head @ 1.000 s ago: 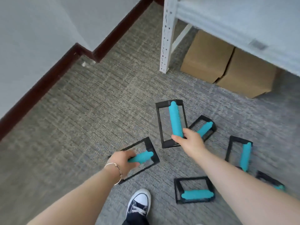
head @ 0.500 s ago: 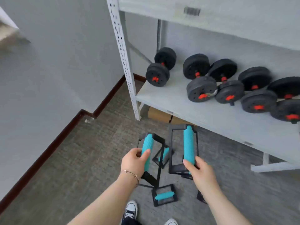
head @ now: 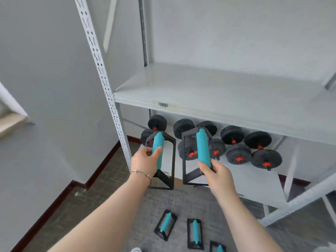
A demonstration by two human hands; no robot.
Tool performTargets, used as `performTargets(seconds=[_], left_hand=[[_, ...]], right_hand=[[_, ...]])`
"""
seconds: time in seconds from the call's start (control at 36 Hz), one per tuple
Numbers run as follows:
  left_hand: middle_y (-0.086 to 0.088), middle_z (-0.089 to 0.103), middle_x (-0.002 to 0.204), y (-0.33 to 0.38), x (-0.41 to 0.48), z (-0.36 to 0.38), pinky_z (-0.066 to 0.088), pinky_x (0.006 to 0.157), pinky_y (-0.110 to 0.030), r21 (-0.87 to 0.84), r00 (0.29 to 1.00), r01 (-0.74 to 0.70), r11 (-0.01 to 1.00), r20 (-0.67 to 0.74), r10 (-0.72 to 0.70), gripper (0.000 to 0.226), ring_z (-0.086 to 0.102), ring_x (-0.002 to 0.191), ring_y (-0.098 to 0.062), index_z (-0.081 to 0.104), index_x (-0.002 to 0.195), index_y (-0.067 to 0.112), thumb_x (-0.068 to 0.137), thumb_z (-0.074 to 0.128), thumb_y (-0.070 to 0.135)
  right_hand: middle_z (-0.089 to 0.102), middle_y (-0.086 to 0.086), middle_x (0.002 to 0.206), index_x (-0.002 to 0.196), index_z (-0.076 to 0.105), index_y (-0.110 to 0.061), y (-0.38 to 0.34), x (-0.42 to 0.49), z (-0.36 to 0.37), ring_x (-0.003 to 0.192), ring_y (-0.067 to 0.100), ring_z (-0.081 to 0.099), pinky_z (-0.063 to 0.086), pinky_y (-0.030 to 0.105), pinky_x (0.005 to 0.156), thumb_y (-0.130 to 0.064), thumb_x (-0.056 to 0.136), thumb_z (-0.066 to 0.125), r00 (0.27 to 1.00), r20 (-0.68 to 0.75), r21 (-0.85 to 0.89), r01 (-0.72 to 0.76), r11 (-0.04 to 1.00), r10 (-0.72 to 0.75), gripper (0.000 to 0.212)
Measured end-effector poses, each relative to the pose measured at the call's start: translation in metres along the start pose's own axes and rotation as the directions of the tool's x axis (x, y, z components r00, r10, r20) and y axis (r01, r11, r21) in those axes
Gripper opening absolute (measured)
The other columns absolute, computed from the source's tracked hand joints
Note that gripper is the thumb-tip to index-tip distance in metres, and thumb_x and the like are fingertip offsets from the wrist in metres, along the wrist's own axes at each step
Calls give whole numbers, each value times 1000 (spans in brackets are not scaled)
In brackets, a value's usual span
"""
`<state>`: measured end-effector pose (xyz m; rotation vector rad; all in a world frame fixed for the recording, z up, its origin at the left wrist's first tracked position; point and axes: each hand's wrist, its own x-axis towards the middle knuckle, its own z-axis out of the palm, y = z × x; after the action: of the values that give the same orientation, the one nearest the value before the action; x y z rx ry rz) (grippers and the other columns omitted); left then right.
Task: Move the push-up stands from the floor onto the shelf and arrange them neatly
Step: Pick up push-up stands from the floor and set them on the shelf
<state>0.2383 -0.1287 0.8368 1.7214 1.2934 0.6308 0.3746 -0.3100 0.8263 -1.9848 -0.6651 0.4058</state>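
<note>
At shelf [head: 200, 91] | left hand [head: 145, 162], right hand [head: 217, 172]: gripping stands [head: 157, 142] [head: 202, 144] | floor stand [head: 219, 249] (cut off)

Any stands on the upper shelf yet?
No; the visible upper shelf is bare apart from a barcode label on its front edge.

Dumbbells [head: 231, 135]: several, black plates, red collars, clustered far centre-right.
Carpet [head: 101, 190]: grey, ribbed.
Baseboard [head: 106, 160]: dark, left, stepped at the corner.
Wall [head: 45, 70]: plain grey, left.
Shoe [head: 136, 249]: toe only, near edge.
</note>
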Motion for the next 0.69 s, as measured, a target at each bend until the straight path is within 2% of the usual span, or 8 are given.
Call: performTargets(seconds=[0.08,0.25,0.33,0.42,0.5,0.56,0.61,0.69], left_hand=[[6,65,83,25,26,-9,47,40,-16,-32,999,-45,998,11,46,41,66,70,-9,63,98,26,80,61,62],[6,65,75,72,104,-25,42,42,-20,-51,992,-117,992,-55,115,36,64,64,-11,63,89,25,80,60,60],[5,65,69,97,157,-30,39,43,-22,-62,988,-146,987,-57,142,31,61,61,-11,61,79,25,79,58,56],[2,65,69,122,216,-33,47,50,-26,-75,987,-158,985,-18,157,28,62,64,-15,60,77,25,80,58,53],[-1,65,72,145,270,-36,57,65,-36,-95,985,-164,982,38,168,28,64,69,-21,56,73,25,81,58,52],[-4,67,72,158,305,-36,59,68,-40,-96,979,-178,979,79,186,28,66,70,-26,58,73,22,81,58,49],[-7,66,68,169,338,-33,60,65,-41,-92,973,-192,977,112,202,28,65,65,-28,62,72,18,81,58,44],[-2,58,58,176,382,-26,55,51,-32,-62,969,-196,979,143,203,32,56,51,-21,65,73,11,82,57,40]], right_hand=[[52,-8,54,75,62,-24,-25,25,-3,49,4,47,34,25,49,-47,86,62,999,-44,24,30,999,-29,25],[51,-17,45,67,57,-26,-72,89,11,41,0,46,29,12,37,-40,87,65,989,-141,92,51,994,-38,26],[45,-13,44,60,50,-24,-97,129,24,39,3,38,29,18,40,-43,84,63,977,-211,109,46,993,-22,33],[44,-11,48,62,51,-20,-126,175,40,40,4,40,32,23,44,-46,82,61,966,-258,117,39,992,-8,34],[58,-2,58,69,60,-18,-155,221,54,50,7,49,37,30,50,-47,82,59,960,-278,59,27,998,-9,32],[61,1,62,71,62,-17,-169,250,63,53,12,50,37,30,51,-46,84,59,959,-283,29,7,1000,1,31],[63,3,64,69,60,-17,-181,277,72,52,14,48,35,30,51,-43,85,60,956,-294,7,-15,1000,16,31],[68,8,70,70,61,-13,-191,312,88,54,17,50,35,32,55,-41,84,60,946,-320,-2,-67,998,62,31]])
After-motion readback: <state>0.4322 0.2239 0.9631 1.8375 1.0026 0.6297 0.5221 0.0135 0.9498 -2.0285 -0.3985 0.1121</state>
